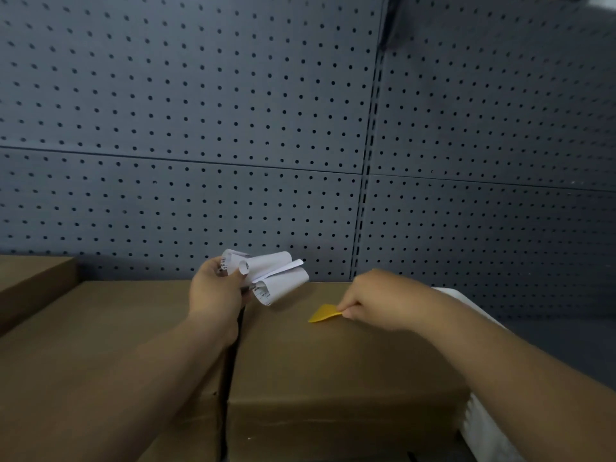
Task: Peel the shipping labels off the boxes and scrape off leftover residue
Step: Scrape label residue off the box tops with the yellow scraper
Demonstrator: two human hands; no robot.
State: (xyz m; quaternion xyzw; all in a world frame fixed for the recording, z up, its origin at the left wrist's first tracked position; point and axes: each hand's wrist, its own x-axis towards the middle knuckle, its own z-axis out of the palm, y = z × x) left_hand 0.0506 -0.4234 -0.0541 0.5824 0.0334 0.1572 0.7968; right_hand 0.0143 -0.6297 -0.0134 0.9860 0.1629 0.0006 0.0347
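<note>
Two brown cardboard boxes stand side by side in front of me, a left box (100,345) and a right box (316,368), with a dark gap between them. My left hand (216,291) holds a bunch of curled white peeled labels (273,276) above the gap. My right hand (376,301) pinches a yellow plastic scraper (325,313), its blade lying on the top of the right box. No label shows on the visible box tops.
A dark grey pegboard wall (233,128) rises right behind the boxes. A third brown box (30,278) sits higher at the far left. Something white (483,421) lies against the right box's right side.
</note>
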